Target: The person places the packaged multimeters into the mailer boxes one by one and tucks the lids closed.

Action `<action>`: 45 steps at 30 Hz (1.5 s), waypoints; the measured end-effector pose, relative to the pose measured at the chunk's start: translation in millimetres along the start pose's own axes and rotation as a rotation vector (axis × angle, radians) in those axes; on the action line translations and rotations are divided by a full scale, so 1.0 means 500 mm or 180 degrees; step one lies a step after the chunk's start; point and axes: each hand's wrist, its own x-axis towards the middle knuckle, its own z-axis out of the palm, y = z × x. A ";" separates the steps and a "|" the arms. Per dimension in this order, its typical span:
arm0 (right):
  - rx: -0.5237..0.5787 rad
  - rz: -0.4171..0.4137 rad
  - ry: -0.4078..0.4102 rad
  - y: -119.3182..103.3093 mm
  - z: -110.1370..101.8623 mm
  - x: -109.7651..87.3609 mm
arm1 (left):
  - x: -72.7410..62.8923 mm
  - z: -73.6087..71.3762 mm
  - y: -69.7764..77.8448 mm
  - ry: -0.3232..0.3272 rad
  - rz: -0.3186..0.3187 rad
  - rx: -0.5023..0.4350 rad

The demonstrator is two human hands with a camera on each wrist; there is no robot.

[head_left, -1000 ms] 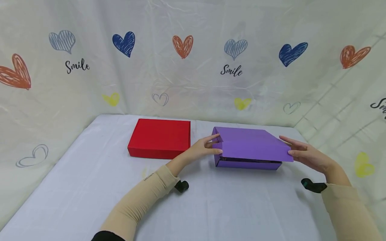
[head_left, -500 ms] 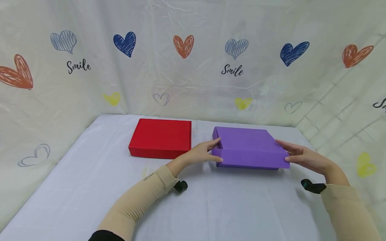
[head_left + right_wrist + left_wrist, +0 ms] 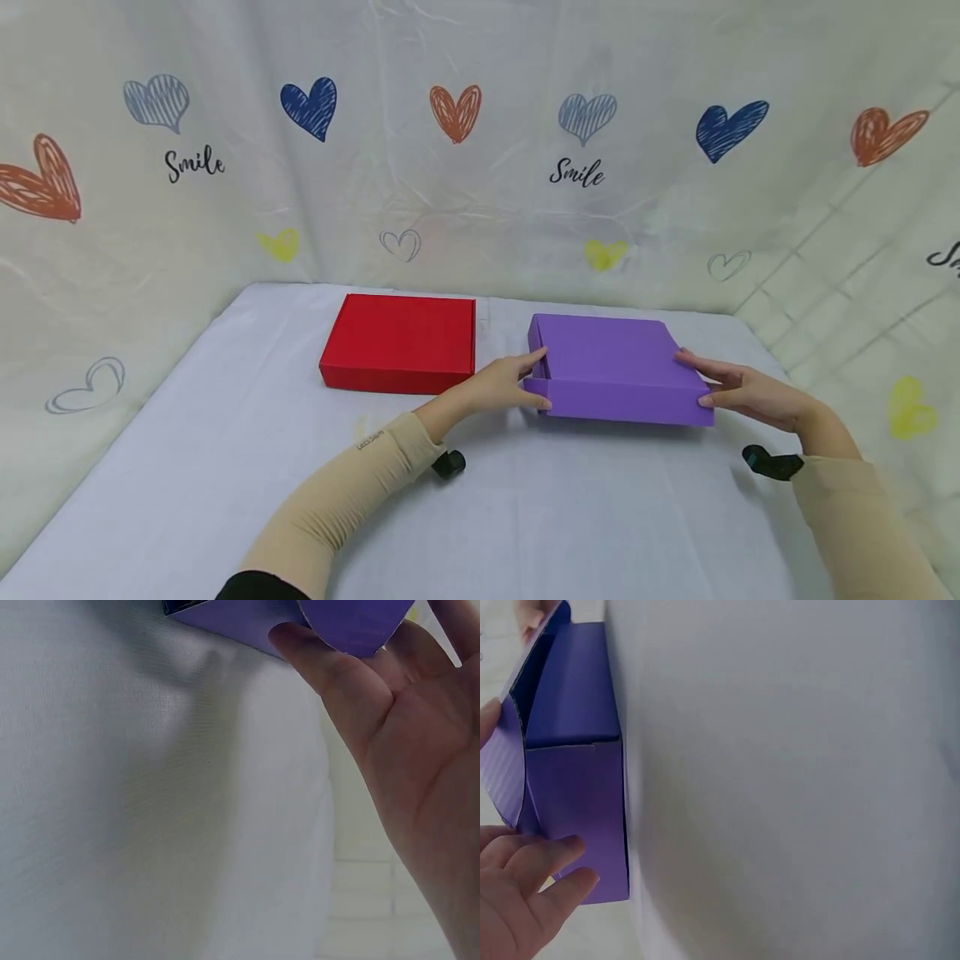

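A purple cardboard box [image 3: 611, 358] stands at the right of the white table, its lid lowered and the front flap [image 3: 630, 403] hanging over the front wall. In the left wrist view the flap slants away from the box's front wall [image 3: 574, 686], leaving a gap. My left hand [image 3: 498, 383] holds the lid's left front corner, thumb at the flap and fingers along the side. My right hand [image 3: 757, 396] grips the right front corner, thumb on the flap's end and fingers along the right side. The box's inside is hidden in the head view.
A closed red box [image 3: 405, 337] lies left of the purple one, close to my left forearm. The white-covered table [image 3: 555, 508] meets a pale curtain [image 3: 510, 200] with printed hearts at the back. A dark wrist camera [image 3: 771, 462] sticks out beneath my right wrist.
The purple lid has come down and its front flap now covers the front opening. My right hand has moved slightly left and down with it; the left hand has lowered a little.
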 end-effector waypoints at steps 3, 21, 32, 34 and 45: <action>0.0010 -0.0058 -0.0041 0.009 -0.002 0.000 | -0.002 0.004 0.002 0.0061 -0.0075 0.0106; -0.0168 0.0135 0.0054 0.007 0.000 -0.001 | -0.074 0.013 0.024 0.0239 -0.0323 0.0406; -0.0247 0.0237 0.0129 0.005 0.001 -0.004 | -0.102 0.015 0.012 0.0028 -0.0319 0.0290; -0.0278 0.0266 0.0113 0.005 0.001 -0.003 | -0.099 0.015 0.011 0.0038 -0.0322 0.0300; -0.0337 0.0326 0.0125 -0.002 0.009 -0.003 | -0.084 0.016 0.020 -0.0001 -0.0240 0.0334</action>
